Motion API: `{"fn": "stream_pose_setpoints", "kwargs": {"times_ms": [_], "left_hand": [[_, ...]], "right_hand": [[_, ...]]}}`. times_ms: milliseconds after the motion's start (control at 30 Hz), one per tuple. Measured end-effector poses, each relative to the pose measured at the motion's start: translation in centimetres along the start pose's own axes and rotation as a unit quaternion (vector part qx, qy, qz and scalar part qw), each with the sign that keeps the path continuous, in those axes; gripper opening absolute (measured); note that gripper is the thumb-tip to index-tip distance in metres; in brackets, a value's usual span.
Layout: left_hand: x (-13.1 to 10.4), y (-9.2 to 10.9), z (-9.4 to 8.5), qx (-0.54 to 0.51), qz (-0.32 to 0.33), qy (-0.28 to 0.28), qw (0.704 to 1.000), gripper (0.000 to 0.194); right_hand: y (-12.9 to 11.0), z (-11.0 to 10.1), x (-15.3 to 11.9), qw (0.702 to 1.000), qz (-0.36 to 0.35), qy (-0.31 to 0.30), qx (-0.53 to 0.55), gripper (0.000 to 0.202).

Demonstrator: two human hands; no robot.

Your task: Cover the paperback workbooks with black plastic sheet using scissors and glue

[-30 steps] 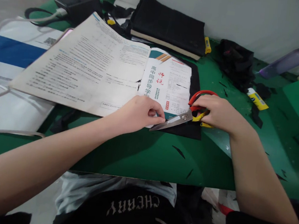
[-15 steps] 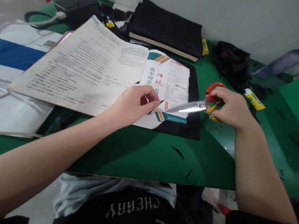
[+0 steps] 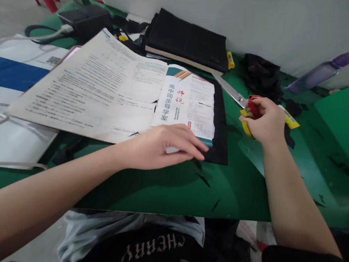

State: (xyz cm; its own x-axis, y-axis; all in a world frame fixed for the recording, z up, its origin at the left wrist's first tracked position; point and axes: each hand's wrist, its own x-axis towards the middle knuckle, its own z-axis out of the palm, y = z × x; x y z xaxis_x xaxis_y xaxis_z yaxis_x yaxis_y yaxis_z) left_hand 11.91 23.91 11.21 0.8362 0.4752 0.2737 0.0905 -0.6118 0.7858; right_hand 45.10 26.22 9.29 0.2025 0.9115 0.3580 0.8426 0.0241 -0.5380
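Note:
An open booklet (image 3: 104, 87) lies on the green table, its printed page to the left and a white and teal cover flap (image 3: 180, 102) to the right. Under that flap a black sheet (image 3: 221, 143) sticks out at the right and lower edges. My left hand (image 3: 170, 145) rests over the flap's lower edge, fingers stretched out to the right, holding nothing. In my right hand (image 3: 265, 119) is a pair of scissors (image 3: 236, 96) with red and yellow handles, the blades pointing up and left above the black sheet's upper right corner.
Behind the booklet lies a thick black-covered book (image 3: 186, 39). Crumpled black material (image 3: 261, 75), a yellow glue tube (image 3: 291, 119) and a purple spray bottle (image 3: 318, 73) are at the right. A black box (image 3: 86, 19) with a white cable and a white-blue packet (image 3: 10, 66) occupy the left. Black scraps (image 3: 203, 180) dot the table.
My left hand has gone from a pinch at the flap's lower part to lying with fingers extended, lower and further right. The scissors have swung away from it, blades now pointing upward.

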Motion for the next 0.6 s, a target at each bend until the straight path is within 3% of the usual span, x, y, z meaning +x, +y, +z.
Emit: {"fn": "stream_pose_setpoints", "kwargs": {"times_ms": [67,200,367,600], "left_hand": [[0.0,-0.4,-0.1,0.038,0.044,-0.038,0.998,0.033],[-0.3,-1.4,-1.1,0.206,0.012,-0.030,0.978,0.025],[-0.8,-1.3,-2.7,0.357,0.004,-0.119,0.927,0.050],[-0.8,-0.8,-3.0,0.337,-0.037,-0.157,0.928,0.013]], "right_hand": [[-0.2,0.0,-0.1,1.000,-0.009,0.005,-0.002,0.041],[-0.3,0.2,-0.2,0.999,-0.025,0.032,-0.008,0.040],[-0.2,0.3,-0.3,0.999,-0.039,0.028,-0.004,0.041],[-0.6,0.3,-0.5,0.998,-0.054,0.014,-0.017,0.039]]}}
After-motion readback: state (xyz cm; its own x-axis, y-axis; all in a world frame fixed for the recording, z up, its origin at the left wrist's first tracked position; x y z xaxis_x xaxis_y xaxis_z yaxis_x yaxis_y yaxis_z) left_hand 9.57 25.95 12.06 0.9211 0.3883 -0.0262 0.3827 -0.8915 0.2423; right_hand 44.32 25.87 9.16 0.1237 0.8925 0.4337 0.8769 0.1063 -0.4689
